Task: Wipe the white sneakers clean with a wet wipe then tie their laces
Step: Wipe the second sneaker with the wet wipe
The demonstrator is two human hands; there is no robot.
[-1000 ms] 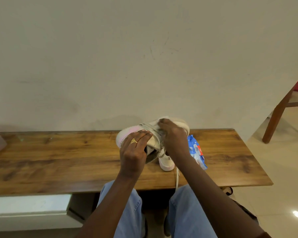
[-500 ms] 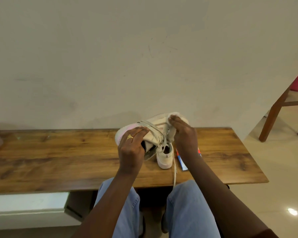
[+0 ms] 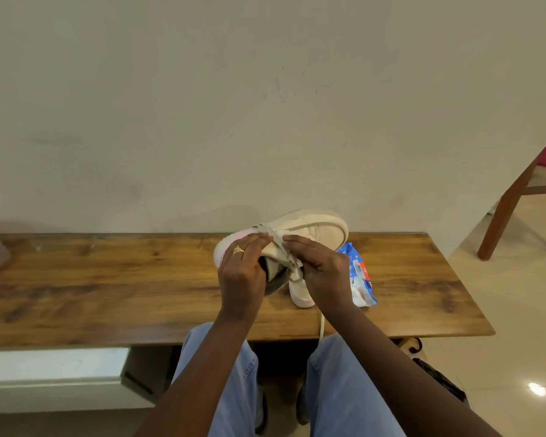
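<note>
**Wiping the lifted sneaker**

The left hand (image 3: 241, 272) gripped the sneaker (image 3: 316, 228) at its heel end, with its toe pointing away and rightward. The right hand (image 3: 320, 269), nearer its laces, pinched a wet wipe (image 3: 280, 235) against its upper. A second sneaker (image 3: 301, 293) sat just beneath it.

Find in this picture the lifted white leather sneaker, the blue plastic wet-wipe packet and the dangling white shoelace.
lifted white leather sneaker (image 3: 316, 230), head view, on its side panel.
blue plastic wet-wipe packet (image 3: 358, 272), head view, on its printed front.
dangling white shoelace (image 3: 322, 323), head view, on its lower stretch.
</note>
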